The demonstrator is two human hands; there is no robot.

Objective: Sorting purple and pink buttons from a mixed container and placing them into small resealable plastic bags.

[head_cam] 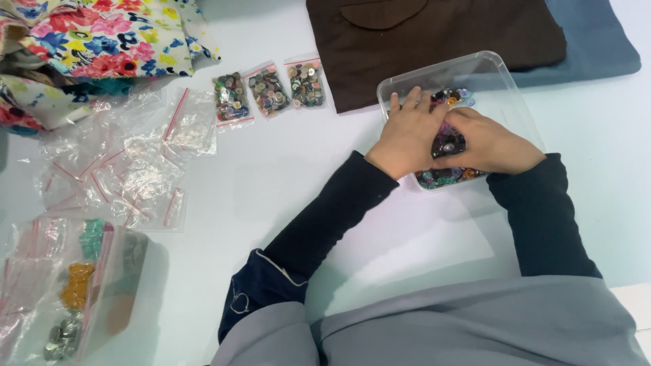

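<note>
Right now both hands are inside a clear plastic box [491,74] with thin, see-through walls and round corners. The left hand [407,132] lies flat with its fingers spread on the pile of little buttons [449,177]. The right hand [489,144] is curled over a dark clump of buttons, but its fingers hide how tight the hold is, so I cannot tell. The two hands touch each other in the middle of the box. The buttons are small, round and shiny, in many colours, and they peek out above and below the hands.

The box walls sit close around the hands, with just a little room on the far side. Past the box, touching its far edge, lies a soft brown cloth [434,34] on a blue-grey cloth [597,47].

Out to the left of the left hand, the smooth pale table [285,176] has lots of open room. Farther that way sit three small filled bags [268,91] in a row, then a heap of crinkly empty bags [122,163], and a bright flowery cloth [102,34].
</note>
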